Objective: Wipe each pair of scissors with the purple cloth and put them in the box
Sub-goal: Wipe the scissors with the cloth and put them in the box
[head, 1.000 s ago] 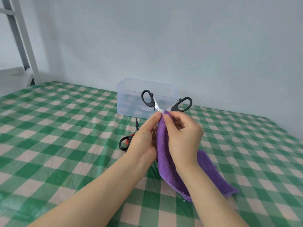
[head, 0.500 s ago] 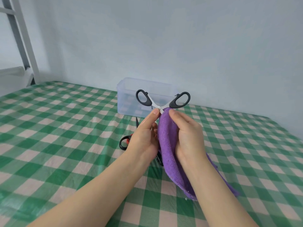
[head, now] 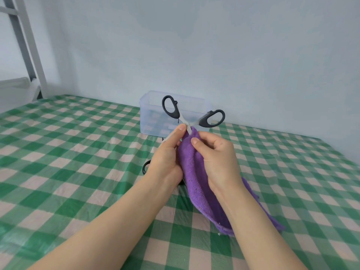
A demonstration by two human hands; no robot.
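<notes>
A pair of black-handled scissors point(head: 175, 111) is held up with its handles spread apart and pointing upward, in front of the clear plastic box point(head: 150, 114). My left hand point(head: 167, 158) pinches one blade just below the pivot. My right hand point(head: 218, 160) grips the purple cloth point(head: 194, 184), which is wrapped round the blades and hides them; its lower end trails onto the table. Another pair of scissors point(head: 145, 167) lies on the table behind my left hand, only a black handle loop showing.
The table is covered with a green and white checked cloth point(head: 78, 152). The box stands at the back by the pale wall. A grey metal frame point(head: 25, 45) rises at the far left beyond the table edge.
The scissors' handles have tilted and shifted, the left loop standing more upright. My right hand has slid down the cloth-wrapped blades, away from the pivot.
</notes>
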